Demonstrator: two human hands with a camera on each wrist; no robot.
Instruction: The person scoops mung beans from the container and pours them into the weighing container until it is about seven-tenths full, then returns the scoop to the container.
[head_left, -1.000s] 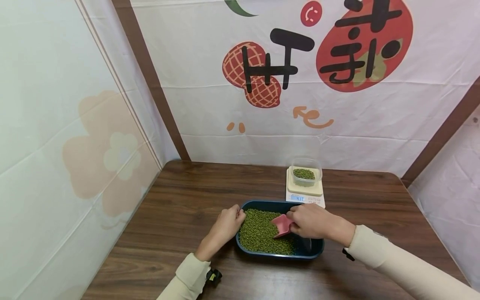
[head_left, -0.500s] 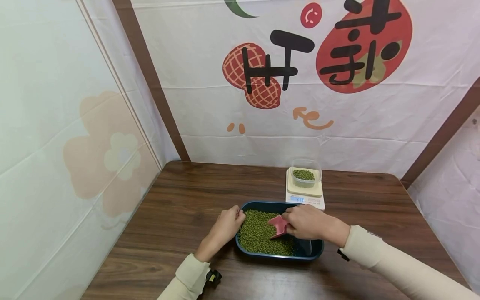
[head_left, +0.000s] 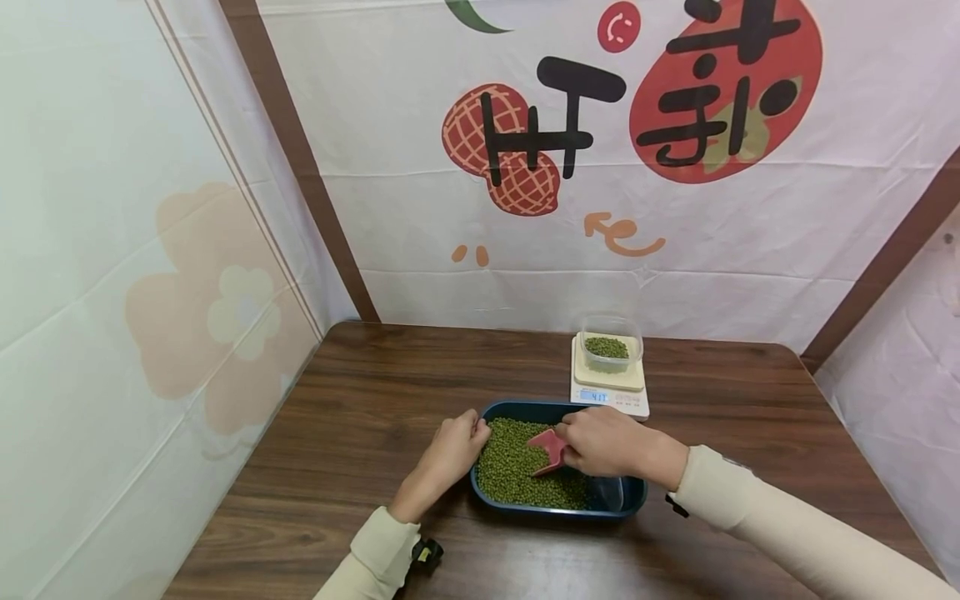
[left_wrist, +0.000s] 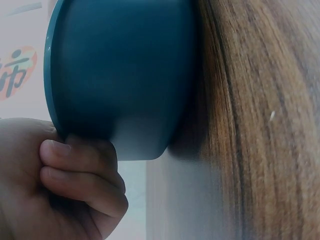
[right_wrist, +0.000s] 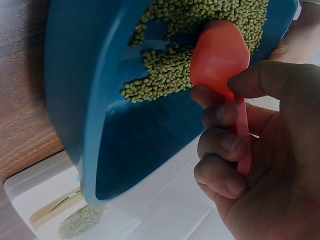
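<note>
Okay, so reading the blue tub [head_left: 555, 512] as a clock with 12 pointing away from us, the pink scoop [head_left: 552, 447] sits around the middle, mouth facing 9 and nosed into the mung beans [head_left: 517, 479]. The beans are heaped toward 9, with bare tub floor over at 4.

We've got the right hand [head_left: 615, 446] coming in from 3, fingers wrapped round the scoop's handle and the thumb up by its neck. The left hand [head_left: 450, 450] is curled on the tub's rim at about 10.

Handling-wise, we'd call the scoop light, stiff plastic, not fragile. A load out front would likely make it nose-heavy, so gripping close to the neck makes sense to us. Beans look hard, dry and rolly, so a tilt could spill them. The tub's probably pretty weighty and could slide, so that rim's a good spot to hold.

Up at 1, just beyond the tub, a kitchen scale [head_left: 585, 397] carries a clear plastic container [head_left: 615, 365] with more beans inside.
</note>
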